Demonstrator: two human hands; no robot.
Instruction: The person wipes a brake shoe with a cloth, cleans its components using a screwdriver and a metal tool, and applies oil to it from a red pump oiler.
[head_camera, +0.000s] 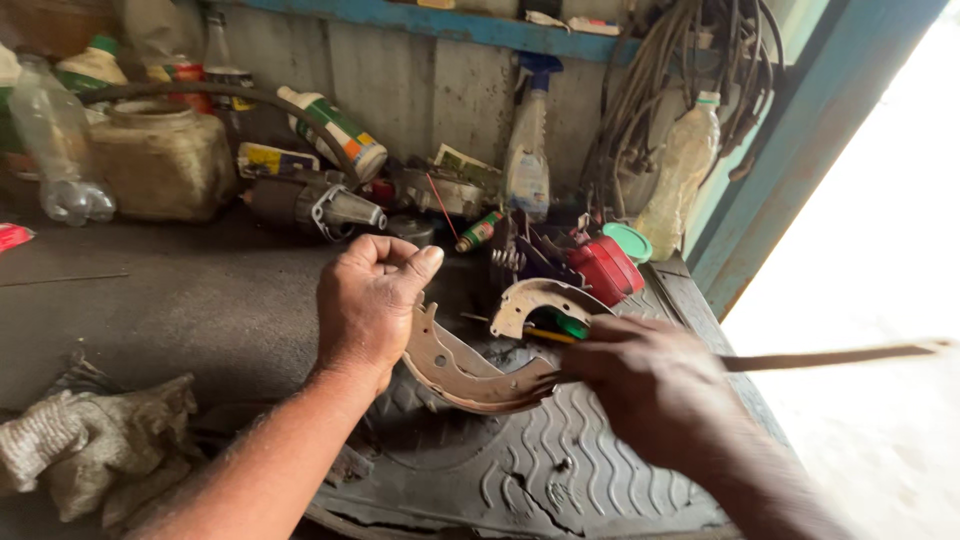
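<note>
Your left hand and right hand are both bare: no gloves, rings, watch or wristband show. Both forearms are bare too, with no sleeve reaching into view anywhere along them. Fine hair covers your left forearm. The knuckles and backs of both hands look creased, and your right hand shows slightly blurred.

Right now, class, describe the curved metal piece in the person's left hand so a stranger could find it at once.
Start at the dark workbench, then find the ribbed rubber mat near its front. Above the mat, the left hand grips a curved metal shoe. Unlike the paler shoe lying behind, this one is held and rust-brown.
</note>
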